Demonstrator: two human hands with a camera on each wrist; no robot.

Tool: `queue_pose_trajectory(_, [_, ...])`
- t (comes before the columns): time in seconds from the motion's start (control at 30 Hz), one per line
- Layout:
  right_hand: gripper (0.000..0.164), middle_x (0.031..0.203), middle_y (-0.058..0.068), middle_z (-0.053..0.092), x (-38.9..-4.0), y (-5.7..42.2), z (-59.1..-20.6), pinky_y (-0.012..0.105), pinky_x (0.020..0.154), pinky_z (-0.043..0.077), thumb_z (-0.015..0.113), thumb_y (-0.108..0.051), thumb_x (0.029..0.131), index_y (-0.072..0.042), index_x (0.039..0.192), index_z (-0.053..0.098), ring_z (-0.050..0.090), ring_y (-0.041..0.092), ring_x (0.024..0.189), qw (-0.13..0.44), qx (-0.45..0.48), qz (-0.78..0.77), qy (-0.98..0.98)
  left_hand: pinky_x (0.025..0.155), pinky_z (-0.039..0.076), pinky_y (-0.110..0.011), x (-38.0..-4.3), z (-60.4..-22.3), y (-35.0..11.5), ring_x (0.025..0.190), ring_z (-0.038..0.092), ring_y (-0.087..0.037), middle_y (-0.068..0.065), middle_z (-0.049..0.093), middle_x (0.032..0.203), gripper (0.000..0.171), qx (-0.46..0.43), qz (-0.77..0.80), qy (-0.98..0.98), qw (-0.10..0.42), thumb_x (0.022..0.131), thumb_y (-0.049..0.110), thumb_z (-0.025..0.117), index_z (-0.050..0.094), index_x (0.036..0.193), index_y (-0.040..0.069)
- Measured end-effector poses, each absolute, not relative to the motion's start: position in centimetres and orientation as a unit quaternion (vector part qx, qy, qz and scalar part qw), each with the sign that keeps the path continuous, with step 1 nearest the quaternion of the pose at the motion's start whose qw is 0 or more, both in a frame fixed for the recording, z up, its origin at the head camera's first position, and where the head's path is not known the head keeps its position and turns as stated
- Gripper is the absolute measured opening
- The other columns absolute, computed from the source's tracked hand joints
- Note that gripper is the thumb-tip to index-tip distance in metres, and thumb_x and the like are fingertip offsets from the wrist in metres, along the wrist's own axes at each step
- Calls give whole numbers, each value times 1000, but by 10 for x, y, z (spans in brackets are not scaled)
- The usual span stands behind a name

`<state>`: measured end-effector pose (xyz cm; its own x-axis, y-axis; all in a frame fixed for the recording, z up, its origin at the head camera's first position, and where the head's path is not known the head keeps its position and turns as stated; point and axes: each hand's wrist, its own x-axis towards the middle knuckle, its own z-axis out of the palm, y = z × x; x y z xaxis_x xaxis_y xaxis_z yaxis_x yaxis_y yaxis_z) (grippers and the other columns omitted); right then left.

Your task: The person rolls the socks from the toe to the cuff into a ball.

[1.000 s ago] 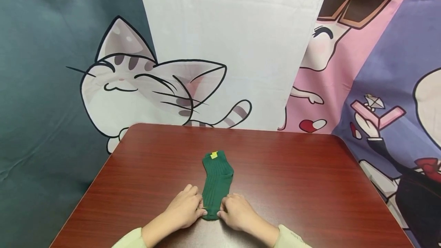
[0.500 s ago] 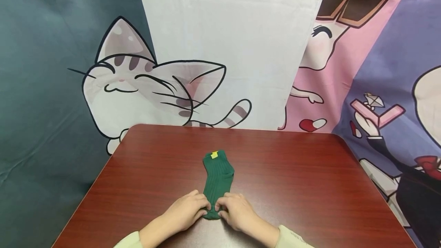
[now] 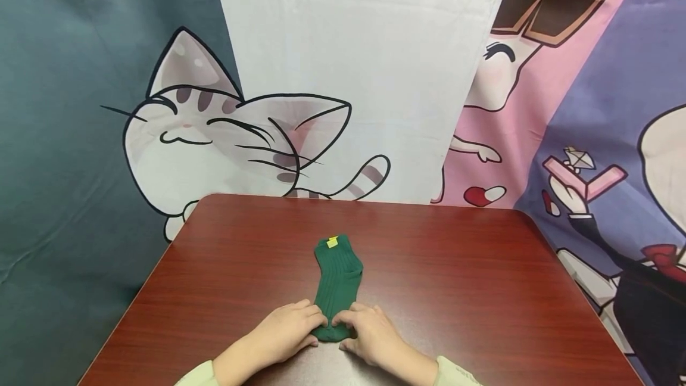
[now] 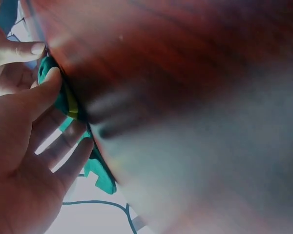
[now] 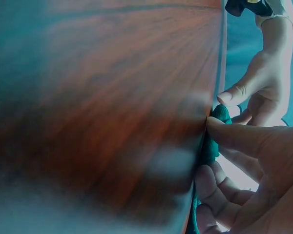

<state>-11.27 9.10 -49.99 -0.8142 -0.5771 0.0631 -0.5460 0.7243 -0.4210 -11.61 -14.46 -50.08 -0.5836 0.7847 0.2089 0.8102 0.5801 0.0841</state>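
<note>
A ribbed dark green sock (image 3: 339, 282) lies lengthwise on the table, its cuff at the far end and its toe between my hands. A small yellow label (image 3: 332, 242) marks the cuff. From the left, my left hand (image 3: 285, 331) rests its fingertips on the toe part, thumb apart at the near edge. My right hand (image 3: 374, 333) touches the same part from the right, its bent index finger over the fabric and its thumb by the toe's edge. Close up in the right wrist view, the sock (image 5: 211, 148) bulges between thumb and fingers. The fingers partly hide the toe.
The reddish-brown wooden table (image 3: 455, 267) has rounded far corners. Behind it hangs a printed backdrop (image 3: 375, 64) with a cartoon cat and other figures. Pale green sleeves (image 3: 198, 374) cover the forearms. A cable (image 4: 95, 201) shows in the left wrist view.
Both hands have shifted from pinching the sock's side edges to laying fingers inward over the toe part. The thumbs now stand wider from the fingers. The sock has stayed in place.
</note>
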Motion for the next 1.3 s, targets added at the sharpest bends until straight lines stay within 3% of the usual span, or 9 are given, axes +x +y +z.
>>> queue_pose_trajectory(0.23, [35, 79, -16, 53, -112, 90, -499, 24, 67, 40, 91, -26, 73, -30, 103, 74, 46, -3, 70, 30, -302, -212, 929, 74, 51, -17, -113, -498, -138, 88, 56, -3, 11, 66, 102, 31, -434, -42, -896, 80, 83, 33, 82, 70, 107, 18])
queue_pose_trajectory(0.47, [35, 78, -15, 52, -112, 87, -498, 25, 66, 42, 90, -29, 74, -27, 104, 73, 45, -1, 67, 27, -299, -197, 933, 69, 51, -20, -112, -503, -134, 87, 55, -4, 10, 61, 96, 20, -415, -37, -906, 74, 91, 29, 75, 66, 104, 18])
queue_pose_trajectory(0.83, [30, 77, -15, 50, -119, 83, -501, 22, 59, 37, 88, -33, 78, -26, 99, 69, 42, -1, 64, 50, -293, -189, 936, 62, 47, -19, -112, -503, -131, 83, 46, -4, 10, 49, 90, 8, -378, -84, -922, 26, 97, 23, 67, 66, 99, 16])
queue_pose_trajectory(1.07, [13, 73, -15, 48, -124, 85, -503, 22, 55, 35, 81, -29, 84, -23, 91, 72, 40, -1, 61, 44, -293, -231, 927, 70, 50, -23, -114, -501, -132, 87, 48, -5, 10, 49, 91, 10, -360, -105, -927, -16, 101, 25, 61, 65, 102, 15])
queue_pose_trajectory(1.3, [11, 75, -16, 50, -127, 87, -501, 23, 57, 37, 76, -30, 90, -20, 87, 73, 43, -2, 65, 58, -291, -243, 924, 74, 49, -24, -117, -500, -132, 85, 47, -4, 11, 54, 92, 22, -344, -135, -928, -45, 102, 37, 59, 64, 105, 16])
